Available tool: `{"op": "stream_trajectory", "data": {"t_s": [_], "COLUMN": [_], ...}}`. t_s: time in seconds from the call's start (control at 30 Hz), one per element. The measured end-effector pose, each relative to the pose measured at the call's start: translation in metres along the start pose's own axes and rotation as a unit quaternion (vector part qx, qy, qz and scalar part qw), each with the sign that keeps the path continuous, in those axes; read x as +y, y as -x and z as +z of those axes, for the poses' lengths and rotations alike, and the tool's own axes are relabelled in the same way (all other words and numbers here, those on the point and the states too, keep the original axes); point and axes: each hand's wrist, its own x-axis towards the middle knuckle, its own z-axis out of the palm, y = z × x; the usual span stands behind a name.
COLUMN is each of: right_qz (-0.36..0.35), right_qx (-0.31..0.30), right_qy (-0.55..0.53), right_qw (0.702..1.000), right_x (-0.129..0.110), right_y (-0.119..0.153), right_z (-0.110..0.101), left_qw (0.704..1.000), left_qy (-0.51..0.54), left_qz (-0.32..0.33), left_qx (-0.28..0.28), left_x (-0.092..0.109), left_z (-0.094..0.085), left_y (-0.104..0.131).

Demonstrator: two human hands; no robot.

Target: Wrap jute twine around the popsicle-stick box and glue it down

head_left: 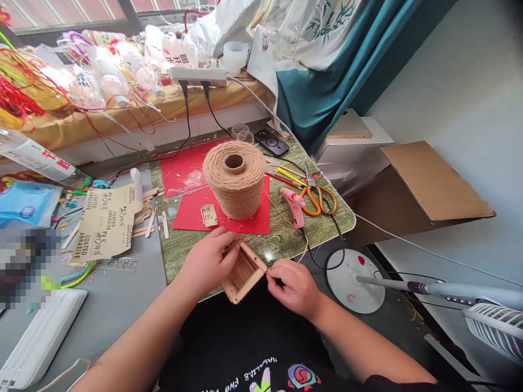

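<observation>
A small open box of wooden craft sticks (247,270) is tilted above the table's front edge. My left hand (212,255) is closed around its left and far side, the thumb over the rim. At the box's right corner, my right hand (295,287) pinches a strand of jute twine (307,246) between thumb and forefinger. That strand trails from the large twine spool (234,182), which stands upright on red sheets (192,209). A pink glue gun (293,207) lies to the right of the spool.
Orange-handled scissors (317,198), pencils (286,173) and a phone (271,142) lie at the table's right. Abrasive paper (107,223) and loose craft sticks (150,222) are on the left. A fan (486,313) and cardboard box (437,182) stand to the right. The glue gun's cord (322,267) hangs over the edge.
</observation>
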Motion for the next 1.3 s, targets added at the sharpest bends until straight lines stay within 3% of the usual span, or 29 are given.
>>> {"op": "stream_trajectory", "data": {"t_s": [0.6,1.03,1.3], "right_qz": [-0.004,-0.01,0.061], "right_qx": [0.011,-0.03,-0.061], "right_qy": [-0.006,0.037,-0.064], "right_qw": [1.0,0.999,0.994], "right_x": [-0.002,-0.004,0.0], "right_y": [-0.004,-0.005,-0.014], "right_z": [-0.005,-0.007,-0.012], "left_qw": [0.999,1.0,1.0], "left_qy": [-0.039,-0.023,-0.016], "left_qz": [0.02,0.017,0.013], "left_qx": [0.007,0.009,0.003], "left_x": [0.0,-0.001,0.0], "left_z": [0.006,0.008,0.006], "left_y": [0.007,0.007,0.006]}}
